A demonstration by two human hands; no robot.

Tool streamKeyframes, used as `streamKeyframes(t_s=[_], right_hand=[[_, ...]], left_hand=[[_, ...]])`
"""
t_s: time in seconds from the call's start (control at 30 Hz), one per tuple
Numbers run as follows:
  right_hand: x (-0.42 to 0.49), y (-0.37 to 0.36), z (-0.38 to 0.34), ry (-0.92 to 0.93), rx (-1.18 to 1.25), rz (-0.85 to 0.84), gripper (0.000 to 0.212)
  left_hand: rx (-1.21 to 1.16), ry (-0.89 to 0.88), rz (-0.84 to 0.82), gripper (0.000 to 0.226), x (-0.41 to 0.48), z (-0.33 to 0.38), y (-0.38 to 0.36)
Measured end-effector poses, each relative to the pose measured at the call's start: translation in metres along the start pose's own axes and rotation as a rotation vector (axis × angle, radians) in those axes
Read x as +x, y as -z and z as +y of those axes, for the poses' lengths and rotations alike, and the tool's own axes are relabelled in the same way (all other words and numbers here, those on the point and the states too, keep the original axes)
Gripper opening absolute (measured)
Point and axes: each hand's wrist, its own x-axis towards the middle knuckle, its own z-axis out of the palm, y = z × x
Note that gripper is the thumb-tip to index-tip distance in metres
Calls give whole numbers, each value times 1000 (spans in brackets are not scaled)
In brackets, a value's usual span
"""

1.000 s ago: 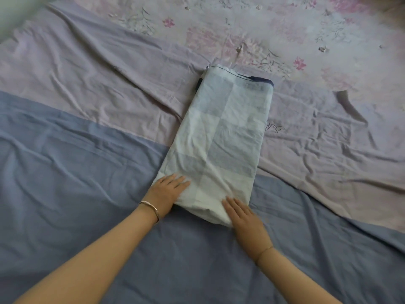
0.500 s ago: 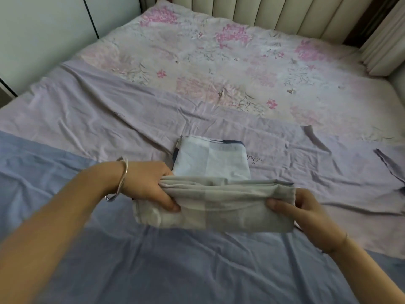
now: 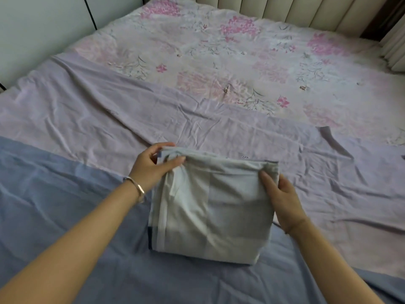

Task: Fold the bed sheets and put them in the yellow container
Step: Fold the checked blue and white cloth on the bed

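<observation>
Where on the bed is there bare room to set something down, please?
Free: blue sheet left of the left hand; the lilac sheet beyond the folded sheet; the floral cover below the headboard. Crowded where left hand and right hand grip the folded sheet.

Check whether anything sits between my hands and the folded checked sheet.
Nothing does. The left hand pinches the folded checked sheet at its far left corner; the right hand grips its right edge.

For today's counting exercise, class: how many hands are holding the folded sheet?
2. The left hand pinches the folded sheet at its far left corner; the right hand grips its right edge near the far corner. No other hand is visible.
</observation>
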Motion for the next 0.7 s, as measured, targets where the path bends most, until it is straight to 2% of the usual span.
streamKeyframes(t_s=[0.03, 0.07, 0.13, 0.17, 0.2, 0.3, 0.4, 0.5, 0.6, 0.67, 0.7], right_hand=[[18, -7, 3, -10, -5, 26, 13], [34, -13, 10, -39, -31, 41, 13], [59, -20, 41, -158, -86, 37, 20], [62, -22, 58, -243, -87, 27, 28], [61, -21, 74, -324, -65, 30, 34], [34, -16, 101, -380, -92, 92, 33], [4, -18, 102, -233, -190, 116, 29], [-6, -21, 96, -62, -171, 240, 32], [-3, -26, 103, -90, -250, 259, 31], [2, -28, 111, -128, -438, 314, 21], [5, -30, 112, -94, -518, 368, 23]], left_hand=[[-79, 99, 42, 35, 13, -9, -3], [-82, 216, 49, 49, 24, -21, -5], [64, 437, -27, 82, 34, -56, -8], [127, 508, -72, 89, 29, -75, -8], [160, 538, -96, 85, 20, -87, -9], [116, 460, -93, 59, 0, -112, -13], [64, 250, -30, 34, -8, -109, -20], [41, 58, 110, 8, -7, -107, -31], [96, 109, 125, 13, 1, -118, -38], [179, 176, 171, 36, 8, -126, -41], [301, 117, 237, 48, 10, -126, -42]])
